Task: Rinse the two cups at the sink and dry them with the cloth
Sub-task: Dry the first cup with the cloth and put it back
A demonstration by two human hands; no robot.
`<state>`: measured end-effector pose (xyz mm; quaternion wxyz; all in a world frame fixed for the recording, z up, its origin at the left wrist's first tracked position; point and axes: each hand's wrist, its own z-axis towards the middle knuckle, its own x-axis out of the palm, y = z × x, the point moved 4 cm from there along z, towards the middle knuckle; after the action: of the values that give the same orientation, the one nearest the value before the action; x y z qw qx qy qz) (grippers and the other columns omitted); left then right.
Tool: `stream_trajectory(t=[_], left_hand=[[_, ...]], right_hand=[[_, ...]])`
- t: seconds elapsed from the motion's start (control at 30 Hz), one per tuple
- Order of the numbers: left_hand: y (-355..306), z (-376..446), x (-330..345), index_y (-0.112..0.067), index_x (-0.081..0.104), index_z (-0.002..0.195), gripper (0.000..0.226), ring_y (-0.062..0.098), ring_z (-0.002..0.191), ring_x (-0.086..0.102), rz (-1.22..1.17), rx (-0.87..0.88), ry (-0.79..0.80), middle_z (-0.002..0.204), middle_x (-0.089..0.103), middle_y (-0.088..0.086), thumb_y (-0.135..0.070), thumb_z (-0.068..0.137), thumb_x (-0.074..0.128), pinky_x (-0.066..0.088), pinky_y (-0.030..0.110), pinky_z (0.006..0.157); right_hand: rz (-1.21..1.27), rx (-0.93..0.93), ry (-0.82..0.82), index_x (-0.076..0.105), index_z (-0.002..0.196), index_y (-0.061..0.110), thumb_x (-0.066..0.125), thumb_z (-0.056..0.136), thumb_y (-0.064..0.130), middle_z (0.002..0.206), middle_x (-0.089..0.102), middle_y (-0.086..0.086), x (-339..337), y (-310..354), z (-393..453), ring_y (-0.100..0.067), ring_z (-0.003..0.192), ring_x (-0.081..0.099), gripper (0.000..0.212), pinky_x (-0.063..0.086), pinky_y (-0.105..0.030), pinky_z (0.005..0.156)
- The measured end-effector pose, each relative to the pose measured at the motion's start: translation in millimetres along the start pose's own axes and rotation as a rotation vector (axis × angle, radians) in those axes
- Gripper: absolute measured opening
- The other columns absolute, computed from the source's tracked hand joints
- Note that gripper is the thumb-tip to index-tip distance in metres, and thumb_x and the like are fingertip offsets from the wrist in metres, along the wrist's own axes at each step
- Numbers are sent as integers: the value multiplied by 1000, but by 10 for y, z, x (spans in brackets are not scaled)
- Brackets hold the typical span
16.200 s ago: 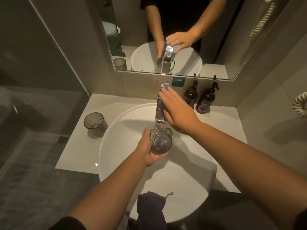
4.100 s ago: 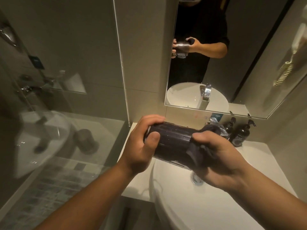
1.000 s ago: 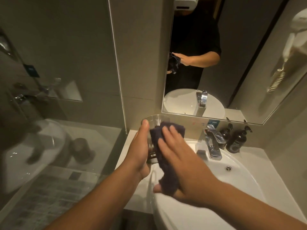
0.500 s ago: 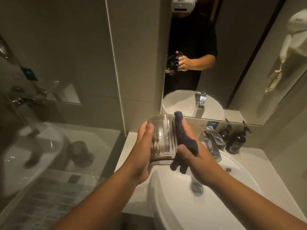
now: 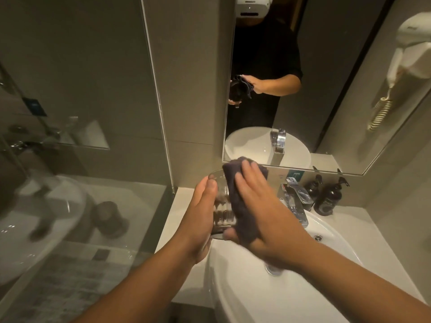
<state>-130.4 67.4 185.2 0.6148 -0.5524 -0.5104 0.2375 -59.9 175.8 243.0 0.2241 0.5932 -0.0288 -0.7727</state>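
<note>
A ribbed clear glass cup (image 5: pixel 221 201) is held upright over the left rim of the white sink (image 5: pixel 268 297), with my left hand (image 5: pixel 200 215) wrapped around its left side. My right hand (image 5: pixel 258 206) presses a dark cloth (image 5: pixel 240 220) flat against the cup's right side, fingers spread, so most of the cup is hidden. The other cup is not seen directly; only its dim reflection (image 5: pixel 109 217) shows in the glass panel on the left.
A chrome tap (image 5: pixel 296 203) stands behind the basin, with two dark pump bottles (image 5: pixel 326 197) to its right. A mirror (image 5: pixel 291 89) hangs above. The glass shower panel (image 5: pixel 81 159) bounds the white counter (image 5: pixel 177 210) on the left. A hair dryer (image 5: pixel 410 57) is on the right wall.
My right hand has gone from gripping the bunched cloth beside the cup to laying it flat over the cup's side. The cup stays in my left hand.
</note>
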Motion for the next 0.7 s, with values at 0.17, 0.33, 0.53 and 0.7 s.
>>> stream_trajectory(t=[0.17, 0.33, 0.53, 0.7], left_hand=[[-91, 27, 1, -31, 48, 139, 39, 26, 111, 71, -31, 28, -42, 126, 70, 8, -47, 105, 38, 57, 51, 95], [-83, 36, -101, -30, 51, 137, 43, 25, 116, 68, -36, -16, -86, 128, 70, 9, -53, 102, 40, 52, 47, 103], [-152, 6, -11, -36, 39, 149, 46, 13, 124, 62, 115, 65, -99, 143, 58, -5, -47, 104, 42, 50, 37, 104], [-269, -91, 39, -43, 32, 152, 45, 3, 135, 45, 292, 182, -141, 145, 44, -22, -44, 107, 32, 35, 37, 119]], right_hand=[[91, 46, 36, -12, 149, 29, 34, 74, 83, 156, -25, 11, -57, -18, 60, -1, 141, -27, 104, -8, -13, 109], [-236, -206, 41, 28, 147, 4, 39, 85, 74, 158, 18, -18, 242, 211, -251, -34, 148, 7, 94, 13, -53, 114], [86, 23, -17, -2, 153, 17, 35, 76, 82, 161, -16, 2, 110, -8, -43, -12, 147, -16, 107, 8, -41, 121], [495, 146, -155, -4, 152, 34, 55, 73, 75, 159, -10, 23, 32, -109, -84, -10, 149, 6, 107, 35, -53, 111]])
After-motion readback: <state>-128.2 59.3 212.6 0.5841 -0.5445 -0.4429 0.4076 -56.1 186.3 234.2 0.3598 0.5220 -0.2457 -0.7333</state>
